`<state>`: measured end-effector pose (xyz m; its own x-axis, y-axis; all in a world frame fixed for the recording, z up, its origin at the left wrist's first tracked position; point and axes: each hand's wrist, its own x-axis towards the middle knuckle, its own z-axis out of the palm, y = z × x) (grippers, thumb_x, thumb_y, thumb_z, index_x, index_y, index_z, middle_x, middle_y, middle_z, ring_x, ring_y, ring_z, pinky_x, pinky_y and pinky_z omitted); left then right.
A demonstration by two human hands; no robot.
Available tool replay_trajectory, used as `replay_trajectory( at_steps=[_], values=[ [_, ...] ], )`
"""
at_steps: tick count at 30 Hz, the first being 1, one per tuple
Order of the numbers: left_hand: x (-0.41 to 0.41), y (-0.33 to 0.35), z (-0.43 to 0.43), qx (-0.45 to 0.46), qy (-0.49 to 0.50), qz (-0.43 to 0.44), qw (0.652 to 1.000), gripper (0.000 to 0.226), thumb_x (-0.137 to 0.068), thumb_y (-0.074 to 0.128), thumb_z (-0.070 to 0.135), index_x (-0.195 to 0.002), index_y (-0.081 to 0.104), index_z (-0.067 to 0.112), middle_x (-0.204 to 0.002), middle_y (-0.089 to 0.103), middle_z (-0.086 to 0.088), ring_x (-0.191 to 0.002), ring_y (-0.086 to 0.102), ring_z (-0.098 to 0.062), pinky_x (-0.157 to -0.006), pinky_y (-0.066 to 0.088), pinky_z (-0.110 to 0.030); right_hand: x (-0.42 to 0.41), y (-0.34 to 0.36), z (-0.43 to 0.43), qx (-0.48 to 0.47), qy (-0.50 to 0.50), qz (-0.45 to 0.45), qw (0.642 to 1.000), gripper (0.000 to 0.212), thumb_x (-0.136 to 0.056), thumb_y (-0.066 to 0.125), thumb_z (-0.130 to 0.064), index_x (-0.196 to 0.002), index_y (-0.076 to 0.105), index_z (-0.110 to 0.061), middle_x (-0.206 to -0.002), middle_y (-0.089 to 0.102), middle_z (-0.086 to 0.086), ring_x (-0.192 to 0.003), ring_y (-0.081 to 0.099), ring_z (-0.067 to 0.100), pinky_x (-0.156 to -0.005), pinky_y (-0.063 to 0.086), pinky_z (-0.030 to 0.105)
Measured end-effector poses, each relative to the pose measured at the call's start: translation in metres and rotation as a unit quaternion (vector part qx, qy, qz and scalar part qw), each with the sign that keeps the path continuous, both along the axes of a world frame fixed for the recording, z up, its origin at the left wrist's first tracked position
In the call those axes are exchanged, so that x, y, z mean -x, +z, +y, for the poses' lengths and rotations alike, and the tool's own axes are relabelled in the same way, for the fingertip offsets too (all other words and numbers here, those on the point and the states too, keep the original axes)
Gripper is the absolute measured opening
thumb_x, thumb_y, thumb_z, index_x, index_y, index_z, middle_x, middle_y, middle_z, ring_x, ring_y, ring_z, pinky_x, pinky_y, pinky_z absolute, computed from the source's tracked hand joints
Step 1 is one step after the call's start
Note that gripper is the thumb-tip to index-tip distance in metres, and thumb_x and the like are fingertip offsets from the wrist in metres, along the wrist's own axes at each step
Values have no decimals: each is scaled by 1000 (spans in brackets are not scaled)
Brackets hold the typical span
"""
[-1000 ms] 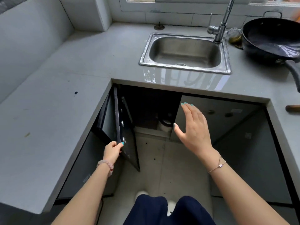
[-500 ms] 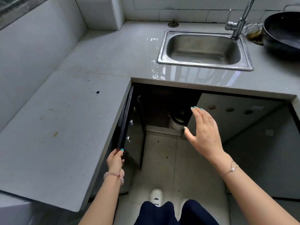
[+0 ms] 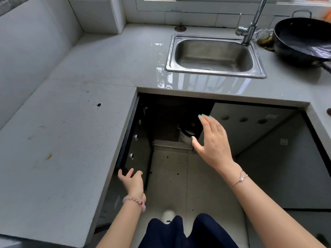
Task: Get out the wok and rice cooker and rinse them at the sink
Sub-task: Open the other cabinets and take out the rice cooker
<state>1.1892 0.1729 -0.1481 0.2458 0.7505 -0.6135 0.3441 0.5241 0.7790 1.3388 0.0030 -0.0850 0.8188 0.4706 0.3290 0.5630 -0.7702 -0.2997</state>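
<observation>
The black wok (image 3: 302, 42) sits on the grey counter to the right of the steel sink (image 3: 213, 55). Under the sink the cabinet stands open, and a white-and-dark round pot, possibly the rice cooker (image 3: 187, 134), shows dimly inside. My left hand (image 3: 132, 181) is low at the bottom edge of the dark left cabinet door (image 3: 137, 145), fingers spread and holding nothing. My right hand (image 3: 213, 142) is raised with straight fingers in front of the grey right cabinet door (image 3: 250, 126), holding nothing.
A chrome tap (image 3: 252, 24) stands at the sink's back right corner. A small drain plug (image 3: 180, 28) lies on the counter behind the sink. The L-shaped counter (image 3: 62, 131) runs along my left. My legs and a white shoe (image 3: 167, 216) are on the tiled floor below.
My left hand has let go of the left door's edge and now hovers open just below it. The door has swung further toward the counter side. My right hand stays raised.
</observation>
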Motion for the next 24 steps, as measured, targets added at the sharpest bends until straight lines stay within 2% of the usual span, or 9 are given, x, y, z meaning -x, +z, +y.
replay_trajectory(
  at_steps=[2,3,6,9,11,13,17,20,24],
  values=[
    [-11,-1,3,21,-22,22,999,78,-88,51,-4,-149,6,13,-124,53,-3,-112,51,-24,-103,39,-42,-4,-2,1,3,-5,0,1000,65,-82,42,-42,-137,44,-6,-138,49,9,-130,42,28,-105,38,47],
    [-16,-3,7,43,-23,35,998,70,-87,51,-2,-146,16,10,-116,53,-4,-107,52,-23,-100,41,-41,-6,-3,1,5,-8,1,1000,65,-82,42,-42,-137,44,-6,-137,49,9,-130,42,28,-105,39,47],
    [-36,9,7,99,-89,23,991,8,-89,50,4,-96,53,6,-100,53,-6,-98,53,-19,-84,45,-32,-12,-8,2,9,-20,3,1000,65,-82,42,-42,-137,44,-6,-137,50,10,-130,43,29,-105,39,48],
    [-62,30,-3,57,-189,-30,980,29,-92,50,8,-121,51,7,-106,56,-2,-103,54,-15,-93,44,-33,-19,-14,-1,9,-33,5,999,63,-82,51,-36,-137,43,-5,-137,49,11,-130,43,30,-105,38,49],
    [-78,46,-8,-44,-268,-49,961,39,-93,52,12,-131,44,14,-120,54,1,-108,51,-12,-92,41,-28,-24,-17,-5,8,-46,4,999,63,-81,58,-31,-137,43,-5,-137,49,12,-130,43,30,-105,38,49],
    [-92,53,-9,-205,-353,-40,912,46,-92,54,15,-135,41,17,-134,47,3,-121,45,-12,-94,37,-25,-30,-20,-11,9,-63,1,998,63,-81,59,-30,-136,43,-5,-137,50,12,-130,43,30,-105,38,49],
    [-118,57,-2,-533,-430,30,728,56,-87,58,27,-139,42,12,-140,47,-3,-130,42,-20,-106,33,-35,-48,-31,-27,16,-88,14,996,63,-82,63,-29,-137,44,-5,-137,50,12,-130,43,30,-106,37,48],
    [-138,57,2,-627,-453,79,629,58,-85,43,39,-136,47,11,-137,51,-7,-127,47,-26,-105,39,-46,-68,-43,-36,27,-97,41,994,64,-82,65,-29,-137,43,-5,-137,49,12,-131,42,29,-107,36,47],
    [-162,61,-1,-669,-464,124,568,58,-85,39,39,-135,47,12,-137,52,-8,-127,47,-28,-105,36,-48,-102,-56,-43,0,-90,138,986,60,-87,59,-29,-140,40,-8,-142,44,8,-135,36,25,-110,32,41]
  ],
)
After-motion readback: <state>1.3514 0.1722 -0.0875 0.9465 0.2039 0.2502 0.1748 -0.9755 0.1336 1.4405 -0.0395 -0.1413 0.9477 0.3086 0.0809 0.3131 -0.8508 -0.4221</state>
